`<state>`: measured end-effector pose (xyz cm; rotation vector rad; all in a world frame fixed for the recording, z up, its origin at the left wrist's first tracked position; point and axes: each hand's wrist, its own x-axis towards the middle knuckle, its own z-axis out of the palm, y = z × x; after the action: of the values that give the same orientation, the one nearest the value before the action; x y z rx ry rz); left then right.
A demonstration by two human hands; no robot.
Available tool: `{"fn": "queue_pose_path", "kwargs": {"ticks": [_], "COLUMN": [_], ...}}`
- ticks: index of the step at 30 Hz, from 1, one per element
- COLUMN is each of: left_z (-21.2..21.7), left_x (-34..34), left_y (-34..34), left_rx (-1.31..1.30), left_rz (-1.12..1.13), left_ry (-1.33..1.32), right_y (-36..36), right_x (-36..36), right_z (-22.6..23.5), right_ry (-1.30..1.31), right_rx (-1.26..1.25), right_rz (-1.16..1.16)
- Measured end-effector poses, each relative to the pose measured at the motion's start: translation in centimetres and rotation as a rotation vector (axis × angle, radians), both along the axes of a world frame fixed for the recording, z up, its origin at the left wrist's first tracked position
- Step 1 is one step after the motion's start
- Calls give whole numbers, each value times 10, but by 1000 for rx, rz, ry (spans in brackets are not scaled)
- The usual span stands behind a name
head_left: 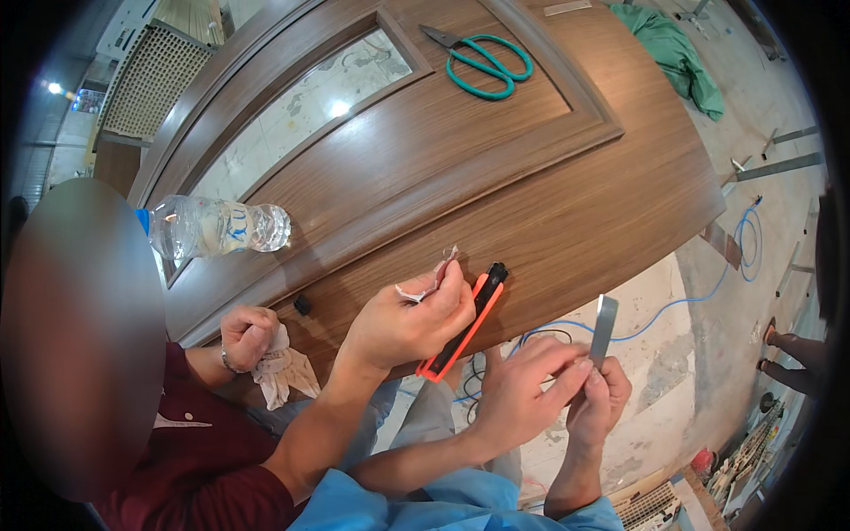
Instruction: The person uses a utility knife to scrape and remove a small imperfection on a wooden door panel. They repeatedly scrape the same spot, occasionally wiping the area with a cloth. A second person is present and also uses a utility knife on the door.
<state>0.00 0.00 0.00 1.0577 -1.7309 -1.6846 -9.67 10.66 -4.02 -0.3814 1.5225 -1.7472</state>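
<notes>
In front of me, my right hand (599, 403) pinches the lower end of a narrow, flat grey metal strip (604, 332), which points upward. My left hand (531, 380) is closed beside it, thumb and fingers meeting at the strip's base. A long orange and black tool (467, 327) lies on the near edge of a brown wooden door panel (567, 212), just beyond my left hand. To the left, a co-worker's hand (416, 319) pinches a small whitish scrap (434, 281). That person's other hand (250, 336) rests near a crumpled cloth (285, 367).
Scissors with green handles (490, 68) lie on the panel's far part. A water bottle (217, 226) lies on its side at the left, near a small black piece (302, 305). Green cloth (668, 57) hangs at the far corner. A blue cable (682, 301) crosses the floor.
</notes>
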Motion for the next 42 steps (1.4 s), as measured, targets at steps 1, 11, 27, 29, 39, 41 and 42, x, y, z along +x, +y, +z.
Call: {"fn": "queue_pose_path", "kwargs": {"ticks": [1, 11, 27, 29, 39, 41, 42], "left_z": [1, -14, -39, -40, -34, -34, -32], "left_x": [5, 61, 118, 115, 97, 98, 99], "left_y": [0, -10, 30, 29, 28, 27, 28], "left_rx": [-145, -867, -958, -953, -919, -923, -914], "left_rz": [27, 61, 35, 48, 59, 68, 71], "left_ry": [-68, -193, -602, -595, -646, -651, -676], "right_y": [2, -27, 7, 14, 25, 25, 27], "right_x": [2, 6, 6, 4, 5, 0, -2], "right_z": [-2, -19, -32, -38, -47, -48, -47], "right_ry": [-52, -63, -337, -303, -334, -339, -364], "right_rx": [-13, -117, -32, -33, 3, 12, 24], "right_rz": [-29, 95, 179, 145, 183, 184, 195]}}
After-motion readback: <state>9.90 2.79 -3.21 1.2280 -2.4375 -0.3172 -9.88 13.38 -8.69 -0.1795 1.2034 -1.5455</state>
